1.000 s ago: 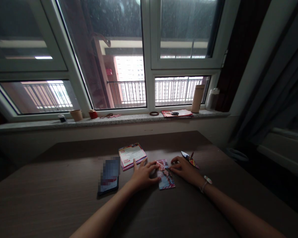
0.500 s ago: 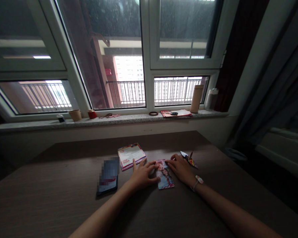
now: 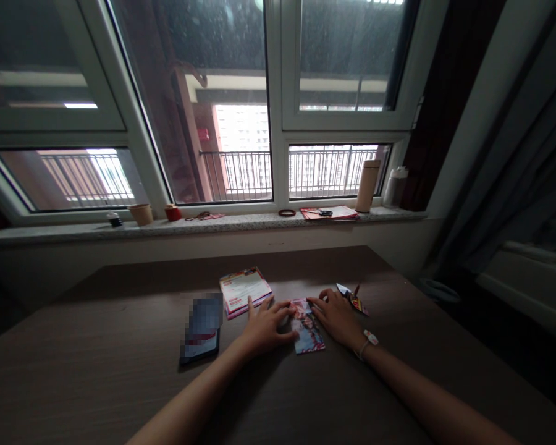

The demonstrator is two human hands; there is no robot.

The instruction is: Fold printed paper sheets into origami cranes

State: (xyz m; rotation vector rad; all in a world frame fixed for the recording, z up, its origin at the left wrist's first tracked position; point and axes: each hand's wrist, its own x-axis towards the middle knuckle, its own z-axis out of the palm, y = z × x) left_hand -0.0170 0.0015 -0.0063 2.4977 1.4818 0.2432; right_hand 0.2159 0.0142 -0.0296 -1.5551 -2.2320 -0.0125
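A small printed paper card (image 3: 309, 337) with a colourful picture lies on the table between my hands. My left hand (image 3: 265, 326) rests at its left side, fingers spread, with the fingertips and thumb on the left edge. At the card's upper right edge are the fingertips of my right hand (image 3: 336, 314); its fingers are stretched and slightly bent. Both palms face down, and neither hand lifts the card. Just beyond the right hand lies a dark and yellow printed piece (image 3: 358, 305), with a pointed white part and a thin brown tip.
A stack of printed sheets (image 3: 245, 290) lies beyond my left hand, near a phone (image 3: 201, 330) with a blurred screen. The windowsill (image 3: 241, 224) bears a paper cup (image 3: 141, 214), a red spool (image 3: 172, 213), scissors (image 3: 325, 213) on papers, a tan flask (image 3: 367, 186) and a clear bottle (image 3: 395, 187).
My right fingertips have shifted very slightly left along the card's top. My left hand and the card stay in place.
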